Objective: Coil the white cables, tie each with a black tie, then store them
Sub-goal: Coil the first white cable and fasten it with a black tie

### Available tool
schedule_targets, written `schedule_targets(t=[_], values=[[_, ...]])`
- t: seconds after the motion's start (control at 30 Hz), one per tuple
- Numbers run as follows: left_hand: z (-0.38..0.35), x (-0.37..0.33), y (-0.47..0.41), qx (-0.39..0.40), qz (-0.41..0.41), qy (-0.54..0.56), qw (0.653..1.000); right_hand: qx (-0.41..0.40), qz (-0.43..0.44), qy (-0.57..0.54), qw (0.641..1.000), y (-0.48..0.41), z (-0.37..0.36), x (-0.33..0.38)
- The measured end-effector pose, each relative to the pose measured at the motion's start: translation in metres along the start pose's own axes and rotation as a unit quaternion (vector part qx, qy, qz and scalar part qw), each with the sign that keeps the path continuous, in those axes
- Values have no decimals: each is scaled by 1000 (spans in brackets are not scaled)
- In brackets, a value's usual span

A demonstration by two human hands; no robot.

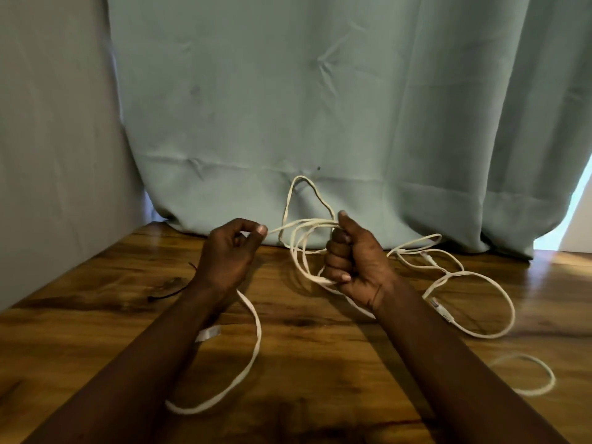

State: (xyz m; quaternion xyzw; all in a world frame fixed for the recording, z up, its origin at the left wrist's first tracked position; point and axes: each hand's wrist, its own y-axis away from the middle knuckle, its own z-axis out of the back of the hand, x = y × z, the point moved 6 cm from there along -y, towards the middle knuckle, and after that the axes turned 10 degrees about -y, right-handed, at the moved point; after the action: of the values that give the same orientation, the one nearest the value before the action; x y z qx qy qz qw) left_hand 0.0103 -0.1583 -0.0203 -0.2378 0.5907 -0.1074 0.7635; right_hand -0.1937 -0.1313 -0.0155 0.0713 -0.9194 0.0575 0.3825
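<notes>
My right hand (354,262) grips a bunch of loops of a flat white cable (299,245) above the wooden table (320,341). One loop stands up behind the fist. My left hand (232,251) pinches the free run of the same cable between thumb and fingertips, just left of the loops. From there the cable drops under my left wrist and sweeps in a wide loop (253,357) toward the table's front. A second white cable (474,277) with a clear plug lies loosely tangled at the right. A black tie (169,291) lies on the table left of my left forearm.
A teal curtain (320,107) hangs along the back of the table and touches its far edge. A pale wall (57,155) closes the left side. A small white strip (209,334) lies by my left forearm. Another loop of white cable (541,376) lies at the front right.
</notes>
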Motion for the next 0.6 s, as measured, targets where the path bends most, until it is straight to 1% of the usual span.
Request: schedule_targets(t=[0.07,0.1,0.17,0.2,0.3,0.4,0.47,0.5,0.53,0.6], values=[[-14,-12,11,52,-84,-71,993,-38,50,-75,995,-1,9,13],[-21,-16,16,71,-111,-96,987,-58,73,-99,991,-1,14,18],[-32,-21,23,105,-137,-138,975,-94,113,-131,980,-1,22,23],[-37,-22,26,125,-136,-151,971,-110,130,-142,975,-1,24,24],[-53,-16,32,226,-78,-161,957,-153,176,-154,960,1,29,25],[-65,-11,40,330,-14,-108,938,-201,217,-144,944,6,36,30],[-67,-11,46,383,38,-50,921,-227,249,-107,935,9,43,37],[-67,-10,47,388,71,-8,919,-232,259,-78,934,10,45,41],[-67,-10,47,371,100,32,923,-223,261,-49,938,9,45,44],[-63,-8,42,293,129,80,944,-166,218,-16,962,3,40,40]])
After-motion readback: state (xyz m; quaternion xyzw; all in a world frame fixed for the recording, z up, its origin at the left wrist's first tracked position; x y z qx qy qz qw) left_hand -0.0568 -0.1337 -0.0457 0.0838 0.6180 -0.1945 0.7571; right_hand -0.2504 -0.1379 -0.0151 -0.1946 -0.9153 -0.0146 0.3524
